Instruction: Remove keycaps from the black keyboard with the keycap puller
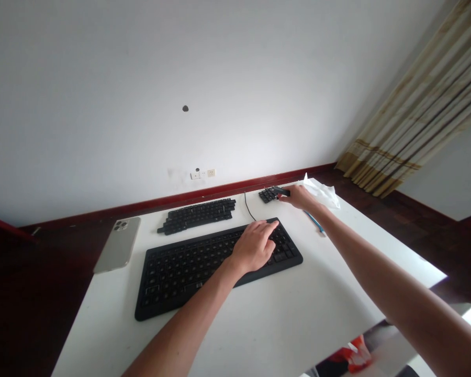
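A black keyboard (215,256) with most of its keycaps off lies on the white table. My left hand (255,245) rests over its right part, index finger stretched toward the top right keys and the other fingers partly bent; nothing shows in it. Farther back to the right, my right hand (298,196) is closed on a dark elongated piece (281,191), too small to name. It is just over a small group of black keycaps (266,196). Behind the keyboard, a larger set of loose black keycaps (198,214) lies in rows.
A phone (120,243) lies face down at the table's left edge. A crumpled white plastic bag (322,192) sits at the back right, near a thin blue tool (315,223). The keyboard's black cable (248,207) runs backward. Wall sockets (203,174) are beyond the table.
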Tool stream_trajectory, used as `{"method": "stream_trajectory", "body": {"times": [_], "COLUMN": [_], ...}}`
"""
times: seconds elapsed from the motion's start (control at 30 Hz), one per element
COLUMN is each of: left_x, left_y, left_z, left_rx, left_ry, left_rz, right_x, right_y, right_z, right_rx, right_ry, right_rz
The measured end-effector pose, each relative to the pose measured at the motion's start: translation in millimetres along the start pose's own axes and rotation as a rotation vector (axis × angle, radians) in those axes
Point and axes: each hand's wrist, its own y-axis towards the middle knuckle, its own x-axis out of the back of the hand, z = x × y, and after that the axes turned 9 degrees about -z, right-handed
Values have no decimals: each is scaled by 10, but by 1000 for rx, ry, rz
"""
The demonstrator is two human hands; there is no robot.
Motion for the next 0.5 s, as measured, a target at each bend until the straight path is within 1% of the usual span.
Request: {"method": "stream_trajectory", "body": {"times": [0.13, 0.23, 0.33, 0.4, 0.43, 0.5], "left_x": [-14, -29, -26, -13, -6, 9], "left_y": [-3, -5, -5, -5, -7, -12], "left_z": [16, 30, 23, 9, 0, -17], "left_rx": [-11, -16, -19, -14, -13, -26], "left_ry": [-10, -8, -11, -10, -12, -20], "left_rz": [-17, -30, -32, -33, -34, -33], "right_x": [1, 58, 164, 246, 285, 352], "right_y": [-7, -58, -194, -338, -425, -622], "right_z": [-1, -13, -1, 55, 104, 236], "right_rx": [14, 15, -10, -70, -112, -195], "right_ry": [23, 46, 141, 314, 456, 860], "right_rz": [-42, -90, -206, -280, -296, -269]}}
